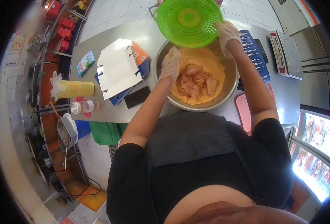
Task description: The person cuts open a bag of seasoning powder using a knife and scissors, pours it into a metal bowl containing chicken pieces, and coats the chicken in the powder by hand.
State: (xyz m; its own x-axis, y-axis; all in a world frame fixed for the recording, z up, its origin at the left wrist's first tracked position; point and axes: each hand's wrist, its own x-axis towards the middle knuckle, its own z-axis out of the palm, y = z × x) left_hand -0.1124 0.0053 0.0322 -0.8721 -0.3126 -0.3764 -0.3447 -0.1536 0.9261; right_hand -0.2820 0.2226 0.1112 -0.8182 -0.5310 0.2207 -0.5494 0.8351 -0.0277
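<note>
A large metal bowl (233, 84) stands on the steel table, holding orange-yellow powder (206, 56) with several pieces of raw meat (195, 83) on it. My right hand (228, 36), in a clear glove, grips the right edge of a green perforated basket (172, 18), which is raised and tilted over the bowl's far side. My left hand (171, 63), also gloved, is at the bowl's left rim, below the basket and apart from it. Its fingertips point toward the powder, but whether they hold anything is hard to see.
Left on the table (114, 112) are a white cardboard piece (118, 69), a black phone (137, 97), a yellow container (77, 89) and a shaker bottle (85, 107). To the right are blue packets (260, 67), a pink tray (243, 108) and a scale (290, 56).
</note>
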